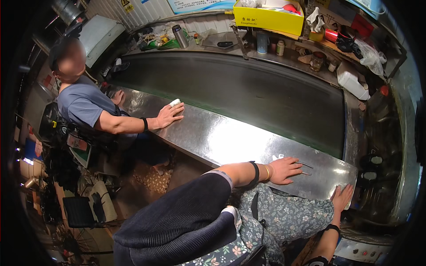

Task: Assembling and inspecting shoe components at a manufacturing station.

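Observation:
My left hand (286, 170) lies palm down on a shiny metal ledge (208, 128), its fingers stretched out and apart. Two thin, curved metal prongs (305, 165) stick out past those fingertips; the rest of that tool is hidden, so its kind is unclear. Just behind the hand lies a small white item (278, 157). At the ledge's right end rests my right hand (342, 197), open and flat with nothing visible in it. Beyond the ledge stretches a dark, wide conveyor belt (230, 88).
To the left, a co-worker (84, 104) rests a hand (168, 116) on the ledge beside a white object (175, 102). The back shelf holds a yellow box (268, 20), a steel flask (180, 36) and a blue cup (262, 43). A white jug (353, 81) stands right.

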### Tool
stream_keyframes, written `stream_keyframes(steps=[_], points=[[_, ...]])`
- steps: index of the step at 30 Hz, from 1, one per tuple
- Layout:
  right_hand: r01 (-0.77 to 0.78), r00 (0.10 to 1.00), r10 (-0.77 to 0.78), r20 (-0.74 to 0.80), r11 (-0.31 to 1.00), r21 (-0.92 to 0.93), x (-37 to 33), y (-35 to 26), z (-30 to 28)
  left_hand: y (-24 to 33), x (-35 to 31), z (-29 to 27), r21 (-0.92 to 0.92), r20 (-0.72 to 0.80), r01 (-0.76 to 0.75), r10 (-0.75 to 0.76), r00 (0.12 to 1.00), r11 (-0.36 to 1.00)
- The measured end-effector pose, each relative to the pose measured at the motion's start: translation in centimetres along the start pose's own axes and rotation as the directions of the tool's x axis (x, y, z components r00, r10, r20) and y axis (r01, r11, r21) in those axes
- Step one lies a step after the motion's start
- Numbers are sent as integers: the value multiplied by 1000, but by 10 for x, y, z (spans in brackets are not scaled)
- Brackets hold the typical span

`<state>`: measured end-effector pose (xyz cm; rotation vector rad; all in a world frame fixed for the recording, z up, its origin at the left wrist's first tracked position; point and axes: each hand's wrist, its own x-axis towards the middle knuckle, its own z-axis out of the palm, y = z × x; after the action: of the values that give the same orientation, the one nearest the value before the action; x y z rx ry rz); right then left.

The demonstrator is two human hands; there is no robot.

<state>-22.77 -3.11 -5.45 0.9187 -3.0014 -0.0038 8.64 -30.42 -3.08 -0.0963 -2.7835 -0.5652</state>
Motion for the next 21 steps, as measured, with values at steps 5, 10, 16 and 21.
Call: stream_keyframes(steps=[5,10,16,21], points=[[-11,1000,11,8,1000,9,-2,1,1,2,1,-2,-1,25,6,-6,1000,1000],[11,1000,-11,-13,1000,21,-2,8,4,1,2,6,3,24,3,-4,1000,1000],[14,1000,-13,-28,999,52,2,0,3,-2,4,1,16,27,-5,5,1000,1000],[2,999,1,-42,998,64,-1,-1,0,-1,5,0,50,11,-13,12,1000,999]])
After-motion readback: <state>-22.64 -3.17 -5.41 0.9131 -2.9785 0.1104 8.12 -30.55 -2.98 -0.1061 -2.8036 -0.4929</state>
